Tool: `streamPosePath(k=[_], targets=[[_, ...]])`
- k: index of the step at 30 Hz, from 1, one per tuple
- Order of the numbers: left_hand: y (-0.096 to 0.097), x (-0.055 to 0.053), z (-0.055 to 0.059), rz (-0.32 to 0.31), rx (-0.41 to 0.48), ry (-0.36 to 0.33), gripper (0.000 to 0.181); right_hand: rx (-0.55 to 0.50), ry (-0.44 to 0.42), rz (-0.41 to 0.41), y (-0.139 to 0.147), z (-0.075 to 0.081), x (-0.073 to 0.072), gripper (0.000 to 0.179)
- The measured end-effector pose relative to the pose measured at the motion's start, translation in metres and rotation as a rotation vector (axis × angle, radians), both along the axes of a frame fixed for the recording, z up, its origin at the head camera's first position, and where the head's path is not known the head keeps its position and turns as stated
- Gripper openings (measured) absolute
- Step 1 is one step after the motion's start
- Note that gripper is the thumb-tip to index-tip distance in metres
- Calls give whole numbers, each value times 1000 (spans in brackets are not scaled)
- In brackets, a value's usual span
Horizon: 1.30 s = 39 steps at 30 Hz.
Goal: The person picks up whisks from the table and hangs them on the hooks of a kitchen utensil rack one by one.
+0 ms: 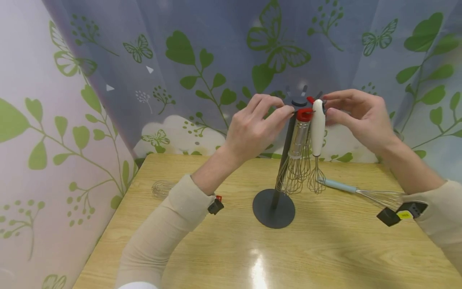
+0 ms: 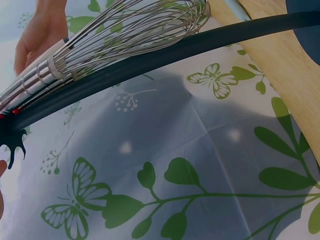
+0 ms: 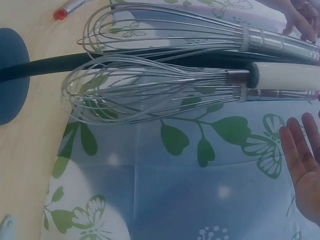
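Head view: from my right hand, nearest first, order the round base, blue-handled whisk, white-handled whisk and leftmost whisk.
1. White-handled whisk, beside the right hand
2. Blue-handled whisk, lying at the right
3. Round base, near the centre
4. Leftmost whisk, lying far left

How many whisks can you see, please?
5: two steel whisks and a white-handled whisk at the black stand; a blue-handled whisk right and red-ended whisk left on the wooden table. More may hide.
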<state>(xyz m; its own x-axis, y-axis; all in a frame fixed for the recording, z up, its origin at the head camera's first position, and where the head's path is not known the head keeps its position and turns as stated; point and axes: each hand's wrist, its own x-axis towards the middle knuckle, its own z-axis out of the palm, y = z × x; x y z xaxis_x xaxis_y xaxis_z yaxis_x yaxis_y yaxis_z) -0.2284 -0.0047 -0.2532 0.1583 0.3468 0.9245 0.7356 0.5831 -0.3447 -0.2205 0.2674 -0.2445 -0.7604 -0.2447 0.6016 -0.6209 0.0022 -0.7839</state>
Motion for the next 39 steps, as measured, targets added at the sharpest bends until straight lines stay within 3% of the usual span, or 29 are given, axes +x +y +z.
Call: streamPosePath(k=[7,20,31,39], targets=[[-1,0,0,7,4,3,8,-1,27,-9,-1,9,-2,27],[0,1,1,12,-5,-9,11,92,63,-66,-6,21,-10,21],[4,2,2,35,0,-18,14,100,81,-63,-11,23,-15,18],[6,2,2,71,17,-20,17,164,129,-57,-11,22,-19,17]])
